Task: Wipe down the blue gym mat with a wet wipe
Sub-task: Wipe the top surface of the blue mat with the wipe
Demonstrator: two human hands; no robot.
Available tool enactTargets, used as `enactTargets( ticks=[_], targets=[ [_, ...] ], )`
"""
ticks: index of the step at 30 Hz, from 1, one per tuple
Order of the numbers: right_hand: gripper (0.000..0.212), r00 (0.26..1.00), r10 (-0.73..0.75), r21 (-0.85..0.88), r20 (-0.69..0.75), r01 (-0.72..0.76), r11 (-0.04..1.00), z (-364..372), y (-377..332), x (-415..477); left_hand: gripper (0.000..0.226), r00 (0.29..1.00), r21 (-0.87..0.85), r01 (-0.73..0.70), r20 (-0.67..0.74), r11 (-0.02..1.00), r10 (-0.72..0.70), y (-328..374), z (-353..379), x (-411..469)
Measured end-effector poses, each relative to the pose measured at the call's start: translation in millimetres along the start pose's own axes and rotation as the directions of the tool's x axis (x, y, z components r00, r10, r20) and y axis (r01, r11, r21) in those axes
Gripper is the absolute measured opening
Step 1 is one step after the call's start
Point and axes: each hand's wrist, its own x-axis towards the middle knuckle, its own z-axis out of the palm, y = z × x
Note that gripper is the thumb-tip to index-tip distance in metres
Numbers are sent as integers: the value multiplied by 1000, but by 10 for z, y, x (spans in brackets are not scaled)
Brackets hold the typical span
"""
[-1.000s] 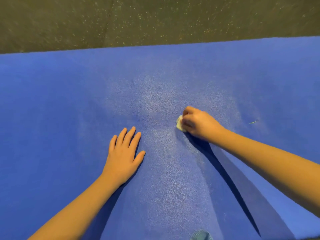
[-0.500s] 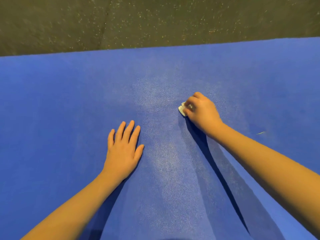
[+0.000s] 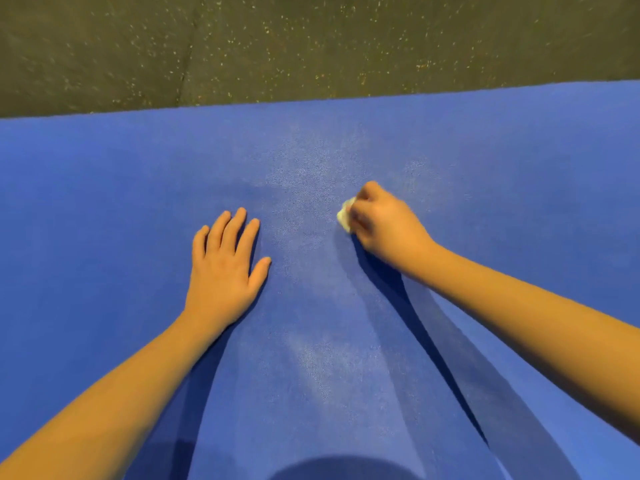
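We've got the wet wipe balled up in our right hand, fingers curled round it, mid-mat. Left hand lies flat, fingers straight. Middle strip looks sheeny, so probably wiped; left and right sides seem left to do.

The light is warm and bright. A pale shine sits on the blue mat just left of the right grip, which looks a bit blurry. Long dark shadows stretch from the grip toward the near side. The mat's far edge looks a little bent.
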Motion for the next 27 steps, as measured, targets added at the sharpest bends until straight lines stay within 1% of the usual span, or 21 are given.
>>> enactTargets(
  ticks=[2,3,4,5,6,8,9,10,12,13,14,15,16,18,20,21,22,24,25,26,27],
  targets=[
    [6,975,-152,27,160,150,988,-54,-21,-58,63,1000,-16,7,-26,1000,-7,-10,8,7],
    [5,969,-171,30,178,169,985,-107,19,-11,63,999,-18,8,-34,1000,-9,-10,9,10],
    [4,976,-155,16,150,154,988,-143,83,78,63,999,-21,6,-40,1000,-7,-14,10,14],
    [3,992,-93,-11,85,95,995,-165,156,195,62,999,-24,4,-44,1000,-5,-16,12,16],
    [5,1000,15,-35,4,-15,999,-172,228,332,62,999,-28,1,-47,1000,-3,-17,14,16],
    [15,962,243,-31,-122,-249,968,-172,297,579,62,999,-35,0,-50,999,-1,-15,15,11],
    [18,947,289,-28,-139,-295,955,-157,270,657,62,999,-37,-1,-52,999,-1,-14,15,11],
    [19,957,268,-34,-112,-274,961,-135,210,690,62,999,-39,-2,-53,999,0,-12,18,10],
    [16,995,93,-41,37,-92,995,-108,85,642,62,998,-46,-5,-56,999,2,-12,18,4],
    [14,994,3,-37,111,2,999,-129,65,601,62,998,-49,-4,-58,999,2,-14,19,4],
    [12,986,-45,-43,159,53,998,-178,92,608,61,998,-52,-5,-62,999,1,-16,18,5],
    [10,986,-53,-70,160,65,995,-229,163,674,61,998,-53,-6,-66,999,3,-16,19,9],
    [11,992,-21,-118,125,36,992,-275,241,783,61,998,-57,-8,-68,998,4,-20,22,12],
    [16,986,165,-206,2,-161,965,-329,434,1041,61,998,-68,-5,-64,998,1,-27,25,5],
    [21,931,342,-201,-130,-362,910,-293,476,1199,60,998,-83,-2,-65,997,-4,-39,23,0],
    [21,927,344,-194,-150,-369,909,-247,421,1225,60,998,-93,1,-65,996,-7,-44,22,-1],
    [19,949,290,-189,-120,-309,932,-185,339,1220,60,998,-104,3,-62,995,-10,-49,22,-3],
    [16,998,42,-121,56,-35,992,-126,172,1123,60,998,-120,1,-62,993,-9,-47,27,1],
    [15,986,-78,-87,150,92,992,-163,144,1077,60,998,-122,-3,-65,993,-5,-45,31,4],
    [14,966,-144,-89,213,166,982,-237,171,1096,60,998,-123,-6,-69,992,-2,-42,36,7],
    [14,963,-153,-131,224,185,974,-304,229,1165,59,997,-126,-8,-71,992,-1,-42,43,6]
  ],
)
